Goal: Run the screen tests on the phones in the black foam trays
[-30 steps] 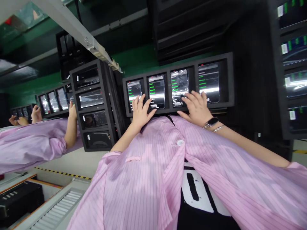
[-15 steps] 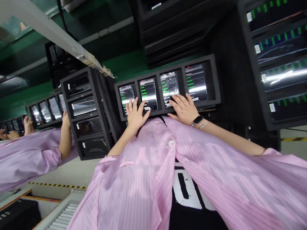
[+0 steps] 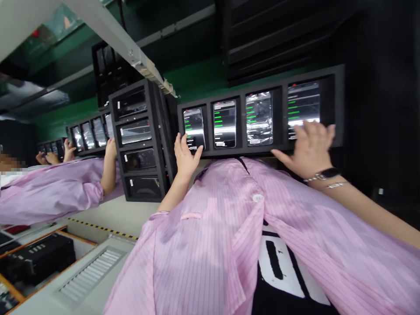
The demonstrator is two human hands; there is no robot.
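Note:
In front of me lies a black tray (image 3: 241, 92) with several slots, each holding a lit smartphone with green lines on its screen. My left hand (image 3: 187, 156) is open at the tray's left end, fingers apart, its tips at the lower edge of the leftmost smartphone (image 3: 193, 127). Over the lower part of the rightmost smartphone (image 3: 303, 100) my right hand (image 3: 310, 146) is spread, thumb out to the left; whether it touches the screen I cannot tell. Between the hands are two more phones, a smartphone (image 3: 225, 124) and a film-covered smartphone (image 3: 259, 118).
To the left stands a stack of black trays (image 3: 149, 140) with dark phones. Further left, a co-worker's sleeve (image 3: 72, 192) and hand (image 3: 111, 148) are by another tray. A white beam (image 3: 131, 48) crosses above. More stacked black trays (image 3: 272, 43) rise behind.
My view has swung to the right-hand side's loss of the upright tray there. My right hand has moved from the third phone to the rightmost one; my left hand has shifted left, off the second phone.

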